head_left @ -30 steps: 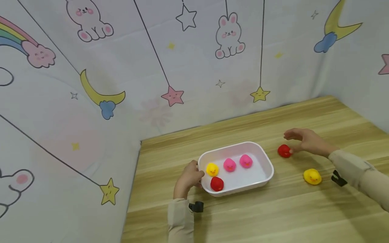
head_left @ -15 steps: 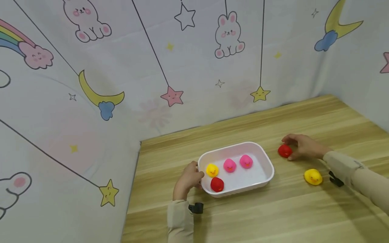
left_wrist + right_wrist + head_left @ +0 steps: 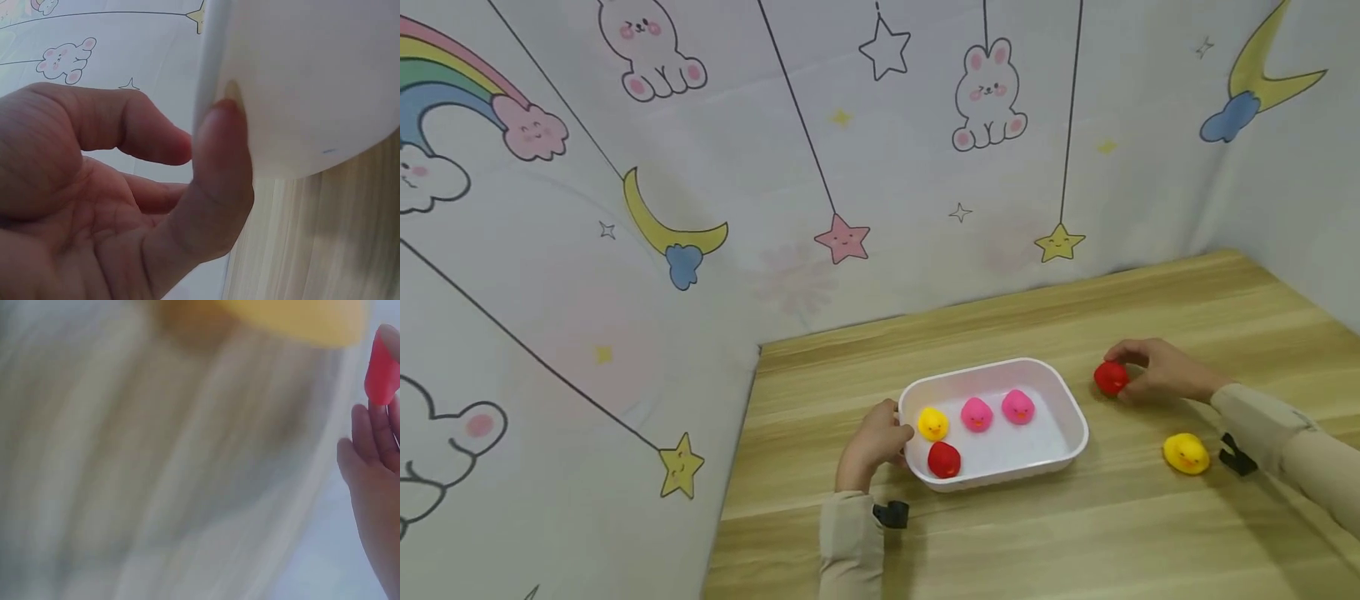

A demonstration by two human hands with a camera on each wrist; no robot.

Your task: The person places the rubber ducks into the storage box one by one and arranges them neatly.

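My left hand (image 3: 875, 437) pinches the left end wall of a white plastic tray (image 3: 1070, 396). In the left wrist view, thumb and finger meet on either side of the tray wall (image 3: 312, 75). Inside the tray are a yellow rubber duck (image 3: 933, 424), a red rubber duck (image 3: 944, 460) and two pink ones (image 3: 977, 414). To the right of the tray, my right hand (image 3: 1168, 371) pinches another red rubber duck (image 3: 1110, 378) between thumb and fingers. That red duck (image 3: 380, 372) also shows at the right edge of the right wrist view.
A yellow rubber duck (image 3: 1186, 453) lies on the wood-grain table (image 3: 1000, 542), just below the right hand and close to its wrist. Behind and to the left rises a white cloth (image 3: 715, 150) printed with bunnies, stars and moons, meeting the table's edges.
My right hand has come down around the red duck on the table, and its fingers have closed on it. My left hand keeps its hold on the tray. The head view has shifted slightly.
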